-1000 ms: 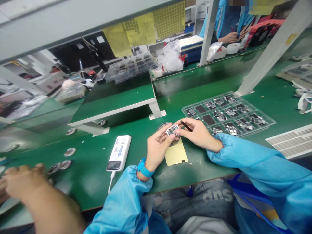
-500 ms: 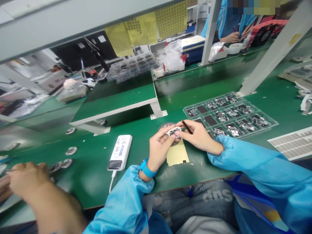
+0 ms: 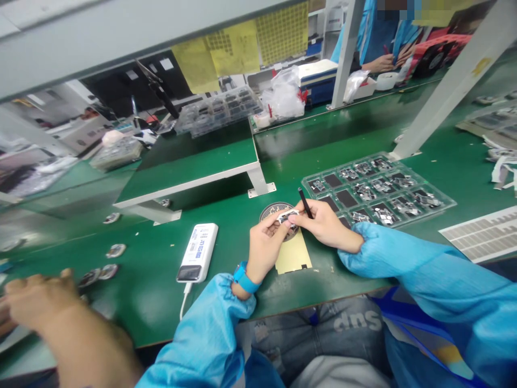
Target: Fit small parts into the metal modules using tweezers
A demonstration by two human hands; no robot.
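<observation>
My left hand (image 3: 264,245) pinches a small metal-and-white component (image 3: 287,216) above a round dark disc (image 3: 275,211) on the green bench. My right hand (image 3: 325,222) touches the same component with its fingertips and grips a thin dark stick tool (image 3: 305,202) that points up and away. A yellow sheet (image 3: 294,257) lies flat under both hands. Both arms wear blue sleeves, and a blue band sits on my left wrist.
A clear tray (image 3: 440,207) of small parts lies right of my hands. A white power bank (image 3: 197,252) with cable lies to the left. A raised green shelf (image 3: 189,161) stands behind. Another person's hand (image 3: 38,299) works at the near left beside round parts (image 3: 99,274).
My right hand has turned so the dark stick tool stands more upright. The component has tilted slightly between my fingers. The other person's hand at the left has shifted a little.
</observation>
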